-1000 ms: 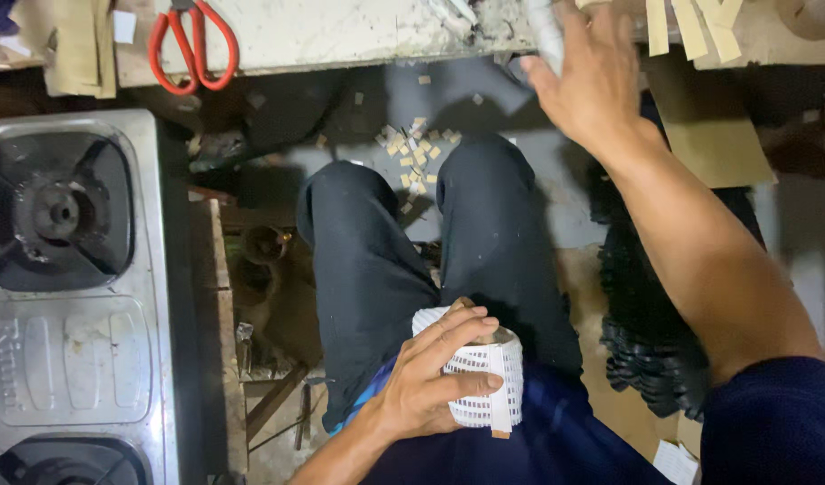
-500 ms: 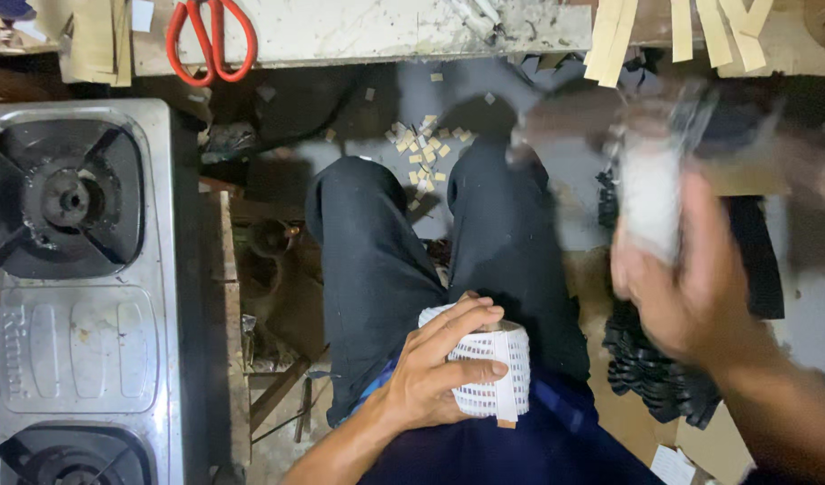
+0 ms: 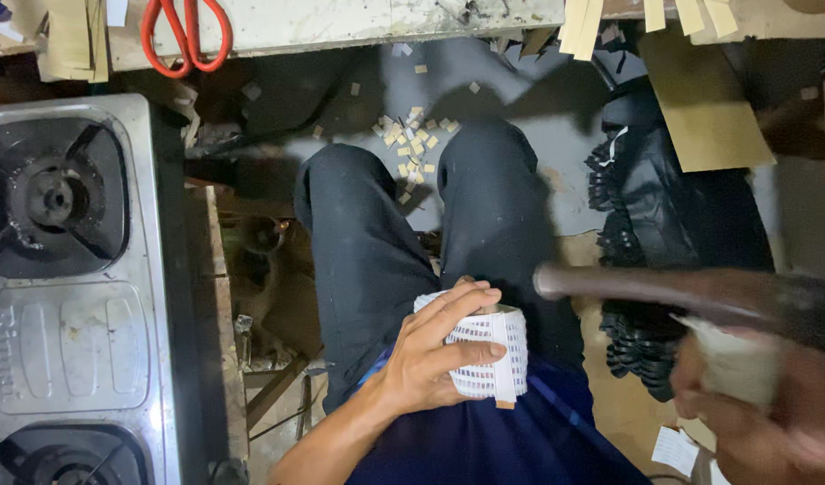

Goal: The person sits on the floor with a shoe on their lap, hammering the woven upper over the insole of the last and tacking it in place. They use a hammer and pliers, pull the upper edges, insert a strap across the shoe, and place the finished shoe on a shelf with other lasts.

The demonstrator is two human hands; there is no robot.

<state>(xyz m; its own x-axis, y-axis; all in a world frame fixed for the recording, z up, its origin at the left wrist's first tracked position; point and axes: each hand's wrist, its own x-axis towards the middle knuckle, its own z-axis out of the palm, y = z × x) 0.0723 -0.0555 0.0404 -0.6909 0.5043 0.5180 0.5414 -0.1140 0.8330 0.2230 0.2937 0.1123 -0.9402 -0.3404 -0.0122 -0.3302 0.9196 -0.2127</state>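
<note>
White with fine printed stripes, the bundle [image 3: 486, 352] sits under the left hand [image 3: 430, 355] in the lower middle of the frame, resting on the lap where the dark trousers [image 3: 368, 251] meet a blue shirt [image 3: 484, 445]. The left fingers [image 3: 457, 310] are spread and curl over the top and front of the bundle, clamped on it; a paler strip wraps down its right end. The left forearm runs off toward the lower edge.

At the lower right the right hand [image 3: 754, 422] is heavily blurred. It closes round a pale wad [image 3: 731, 364] and a dark rod [image 3: 682, 292] that reaches leftward, its rounded tip ending just right of the bundle, apart from it. How the right fingers lie cannot be told through the blur.

Between the knees, in the upper middle, small tan chips [image 3: 412, 144] lie scattered on the grey floor. A heap of black pieces [image 3: 646, 224] fills the right side, with a sheet of brown cardboard [image 3: 700, 103] above it. A steel gas stove [image 3: 62, 287] takes up the left side. Along the top edge runs a pale worktop [image 3: 359, 20]; red-handled scissors [image 3: 184, 36] lie on it at the upper left, and tan strips [image 3: 583, 22] hang over it at the upper right.
</note>
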